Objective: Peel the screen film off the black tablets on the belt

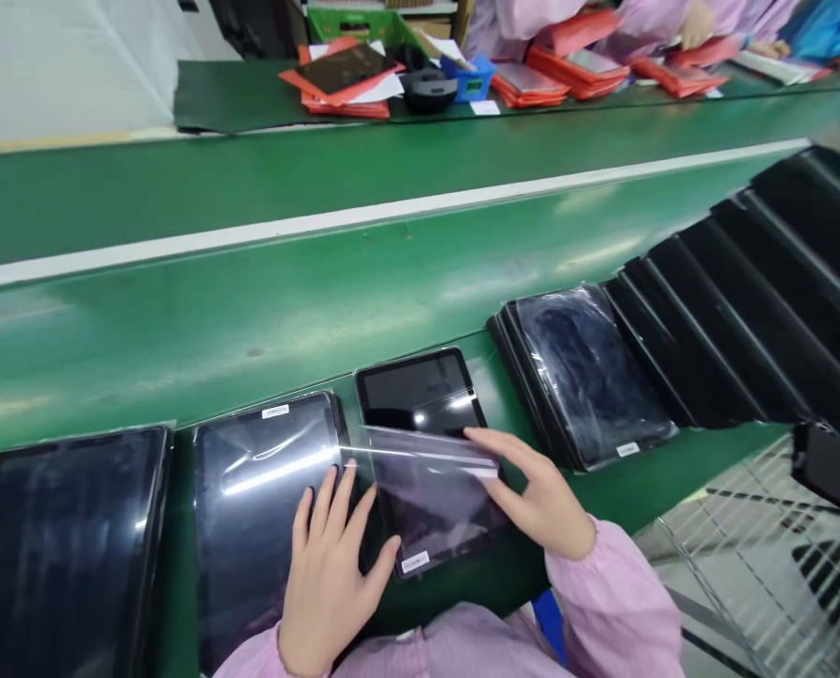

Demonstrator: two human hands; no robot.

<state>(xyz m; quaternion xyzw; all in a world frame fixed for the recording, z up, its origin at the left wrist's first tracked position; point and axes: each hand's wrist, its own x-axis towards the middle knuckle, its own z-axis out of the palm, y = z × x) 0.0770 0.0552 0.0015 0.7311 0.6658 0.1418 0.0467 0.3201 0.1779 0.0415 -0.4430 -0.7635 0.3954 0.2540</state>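
Note:
A black tablet [420, 386] lies face up on the green bench in front of me, a small white label near its lower left corner. Over its lower part a clear plastic film [420, 471] is partly raised, glossy with reflections. My right hand [537, 490] pinches the film's right edge between thumb and forefinger. With fingers spread, my left hand [335, 556] rests above the right side of another film-covered tablet [265, 527], its fingertips close to the film's left end. Whether those fingertips touch the film I cannot tell.
More film-covered tablets [67, 546] lie at the left. A wrapped tablet stack [596, 377] and a slanting row of black cases [731, 311] are on the right. A wire rack [766, 527] stands lower right. Across the green belt [250, 330], co-workers' sleeves [533, 19] and red sleeves [568, 80] show.

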